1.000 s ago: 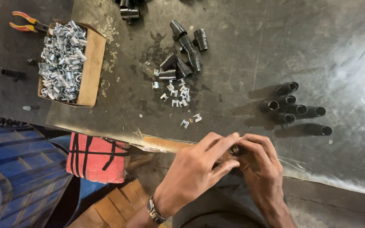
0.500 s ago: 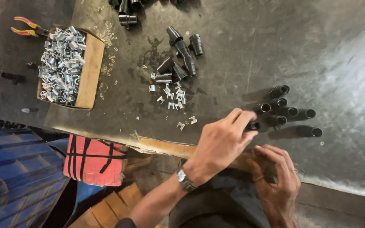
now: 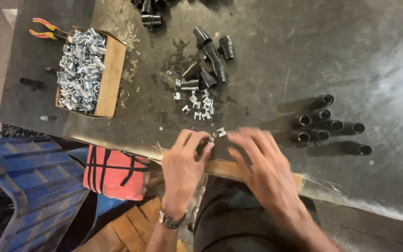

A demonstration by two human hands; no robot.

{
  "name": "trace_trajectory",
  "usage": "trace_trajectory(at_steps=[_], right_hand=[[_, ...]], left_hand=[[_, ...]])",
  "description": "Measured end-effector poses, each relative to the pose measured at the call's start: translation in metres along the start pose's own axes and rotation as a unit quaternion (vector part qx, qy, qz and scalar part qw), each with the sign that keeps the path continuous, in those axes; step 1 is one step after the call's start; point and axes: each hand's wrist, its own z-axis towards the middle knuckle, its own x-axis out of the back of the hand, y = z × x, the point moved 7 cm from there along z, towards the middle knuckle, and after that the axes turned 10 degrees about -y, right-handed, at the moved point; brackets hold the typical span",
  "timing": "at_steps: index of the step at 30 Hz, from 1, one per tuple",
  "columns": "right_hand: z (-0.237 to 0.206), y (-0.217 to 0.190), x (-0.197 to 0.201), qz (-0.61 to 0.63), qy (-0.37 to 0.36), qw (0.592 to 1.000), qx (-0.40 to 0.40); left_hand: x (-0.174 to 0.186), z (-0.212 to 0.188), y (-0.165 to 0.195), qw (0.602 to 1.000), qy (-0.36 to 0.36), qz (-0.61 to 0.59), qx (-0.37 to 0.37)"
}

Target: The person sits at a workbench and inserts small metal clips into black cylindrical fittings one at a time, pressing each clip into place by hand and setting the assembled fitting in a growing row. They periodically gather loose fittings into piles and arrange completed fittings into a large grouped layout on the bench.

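My left hand (image 3: pixel 185 161) rests at the near edge of the dark metal table (image 3: pixel 276 56), its fingertips pinched on a small silver metal clip (image 3: pixel 209 138). Another loose clip (image 3: pixel 221 132) lies just beyond it. My right hand (image 3: pixel 257 163) is blurred beside the left, fingers spread over the table edge with nothing visible in it. More scattered clips (image 3: pixel 197 105) lie further in, below a pile of short black tubes (image 3: pixel 206 70). A group of black tubes (image 3: pixel 327 126) lies to the right of my right hand.
A cardboard box (image 3: pixel 110 74) full of silver clips sits at the table's left, with red-handled pliers (image 3: pixel 45 29) behind it. More black tubes (image 3: pixel 148 11) lie at the far edge. Below the table are a blue crate (image 3: pixel 29 186) and a red bundle (image 3: pixel 115 172).
My left hand came back from the tube group on the right to the loose clips near the edge. My right hand moved up onto the table edge.
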Motion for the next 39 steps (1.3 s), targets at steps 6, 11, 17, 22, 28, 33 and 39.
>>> trace_trajectory(at_steps=[6,11,17,22,28,33,39], right_hand=[[0.081,-0.004,-0.02,-0.236,0.03,0.97,0.042],[0.107,-0.005,-0.032,-0.251,-0.014,0.963,0.093],[0.062,-0.015,-0.025,-0.198,-0.09,0.974,0.058],[0.035,-0.022,-0.023,-0.169,-0.136,0.976,0.015],[0.021,-0.02,-0.013,-0.137,-0.044,0.989,0.021],[-0.02,-0.001,-0.016,0.084,0.025,0.995,-0.043],[-0.054,0.03,-0.039,0.452,0.032,0.885,-0.105]], left_hand=[[-0.007,-0.008,-0.008,0.997,-0.004,-0.074,0.011],[0.002,-0.007,-0.014,0.993,0.015,-0.117,-0.013],[0.02,-0.021,-0.031,0.982,0.051,-0.17,-0.061],[0.02,-0.022,-0.045,0.973,0.036,-0.225,-0.025],[0.01,-0.02,-0.045,0.929,-0.005,-0.369,0.001],[0.003,-0.023,-0.036,0.901,-0.051,-0.428,-0.037],[-0.002,-0.028,-0.008,0.881,-0.094,-0.455,-0.093]])
